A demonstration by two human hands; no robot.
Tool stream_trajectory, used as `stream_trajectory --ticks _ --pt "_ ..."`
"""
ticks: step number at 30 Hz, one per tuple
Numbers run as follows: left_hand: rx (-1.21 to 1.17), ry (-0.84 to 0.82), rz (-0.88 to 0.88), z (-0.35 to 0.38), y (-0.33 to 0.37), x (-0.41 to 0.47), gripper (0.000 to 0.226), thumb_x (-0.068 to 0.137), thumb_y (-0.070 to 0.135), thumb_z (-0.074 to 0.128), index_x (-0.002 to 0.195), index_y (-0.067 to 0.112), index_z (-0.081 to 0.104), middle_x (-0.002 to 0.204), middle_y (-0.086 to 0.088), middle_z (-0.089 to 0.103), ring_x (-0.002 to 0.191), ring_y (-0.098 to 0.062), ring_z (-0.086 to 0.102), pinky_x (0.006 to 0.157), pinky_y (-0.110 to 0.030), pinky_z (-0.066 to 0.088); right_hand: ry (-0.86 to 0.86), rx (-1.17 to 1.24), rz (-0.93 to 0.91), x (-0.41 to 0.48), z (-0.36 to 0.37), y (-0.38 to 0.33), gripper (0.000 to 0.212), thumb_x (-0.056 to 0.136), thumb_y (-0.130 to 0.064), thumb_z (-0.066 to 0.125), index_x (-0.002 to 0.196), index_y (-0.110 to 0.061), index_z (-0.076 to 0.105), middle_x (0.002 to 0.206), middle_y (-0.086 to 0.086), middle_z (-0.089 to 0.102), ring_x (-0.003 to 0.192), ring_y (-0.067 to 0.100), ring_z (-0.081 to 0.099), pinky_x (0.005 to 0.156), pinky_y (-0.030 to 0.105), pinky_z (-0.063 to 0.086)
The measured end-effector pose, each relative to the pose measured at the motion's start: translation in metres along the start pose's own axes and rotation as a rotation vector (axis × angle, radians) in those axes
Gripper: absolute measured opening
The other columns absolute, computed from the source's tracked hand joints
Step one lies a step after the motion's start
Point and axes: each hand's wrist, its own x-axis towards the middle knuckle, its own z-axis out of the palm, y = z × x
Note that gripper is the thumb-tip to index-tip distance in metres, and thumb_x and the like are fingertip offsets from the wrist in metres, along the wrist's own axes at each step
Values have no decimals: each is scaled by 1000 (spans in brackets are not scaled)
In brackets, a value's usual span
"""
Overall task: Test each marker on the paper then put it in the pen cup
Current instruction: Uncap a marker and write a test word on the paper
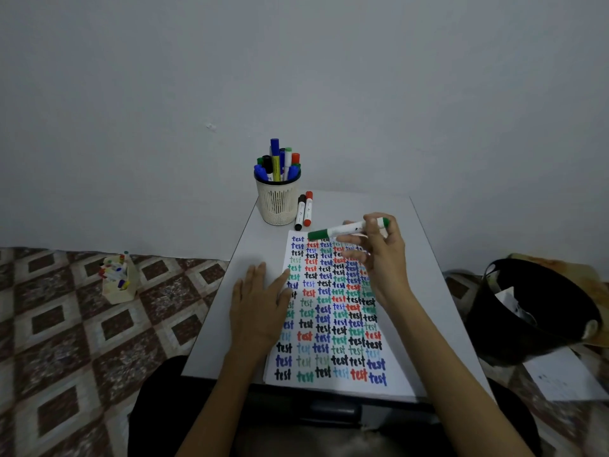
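Holding a Green Marker Over the Paper

The right hand (384, 249) has its fingers and thumb curled round a green marker (346, 229). The marker lies sideways in the air, just above the top of the paper (329, 324). Its dark green end points left.

The left hand (260, 305) lies flat with straight fingers and holds nothing. It rests partly on the table (425, 258) and partly on the left edge of the paper.

The paper is full of the word "test" in blue, red, green and black.

The pen cup (278, 202) stands at the far end of the table, past the paper. Many markers (280, 159) stick up out of it. A black marker (300, 212) and a red marker (308, 208) lie side by side on the table, just beside the cup.

On the floor to the left is a small box of markers (118, 278). On the right is a black bin (534, 311).
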Motion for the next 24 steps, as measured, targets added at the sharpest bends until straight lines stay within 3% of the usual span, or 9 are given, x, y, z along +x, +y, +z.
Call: stream_trajectory --ticks 4,6,8,10,13,17,19,21,24 --pt "-170 71 66 -3 3 1 52 97 47 23 143 27 36 155 -2 23 145 -15 9 117 -37 3 -12 -51 44 -17 -3 10 20 90 -13 61 102 -8 47 89 18 69 59 22 64 53 28 56" --pt "-380 118 154 -9 10 -1 56 95 51 23 141 23 40 151 1 33 141 -11 21 116 -36 15 -35 -88 78 -25 -4 14 25 85 -2 67 102 -6 49 79 15 68 53 20 59 47 26 51" --pt "-514 57 243 -15 21 -5 55 93 56 30 138 27 41 142 6 44 130 -7 39 105 -30 33 -78 -102 101 -33 -3 17 27 81 -1 71 100 -4 51 72 17 63 47 18 54 42 24 46" --pt "-514 -38 317 -17 33 -10 49 93 57 35 132 30 45 119 9 58 104 0 54 85 -21 44 -105 -94 116 -40 1 18 24 82 -3 71 96 -3 52 65 17 59 41 16 48 38 22 40" --pt "-519 -84 350 -16 44 -13 29 98 45 36 112 26 53 76 8 58 62 -4 52 58 -19 42 -123 -130 127 -47 5 19 22 81 -5 73 87 -4 51 61 15 57 35 12 40 35 19 33" --pt "-544 -163 344 -15 50 -16 27 101 28 35 124 23 50 81 1 61 69 -11 57 66 -33 50 -177 -239 143 -55 3 18 23 79 -6 76 81 -1 54 58 13 50 37 14 39 36 20 32" --pt "-542 -155 357 -13 53 -19 36 101 32 32 135 24 44 74 2 58 63 -10 53 60 -25 46 -161 -239 150 -56 3 17 22 80 -7 75 79 -1 54 58 15 50 37 15 39 37 21 32" --pt "-551 -99 367 -12 55 -20 35 101 35 32 130 25 47 63 5 51 54 -9 46 52 -19 36 -139 -208 175 -56 4 16 20 82 -8 73 79 -1 54 56 13 51 37 14 40 36 20 32" --pt "-594 -33 388 -14 57 -19 21 99 40 35 111 36 51 57 3 50 49 -15 47 47 -21 35 -124 -149 228 -55 5 16 17 85 -8 70 83 -1 55 55 8 53 37 10 42 34 19 32"
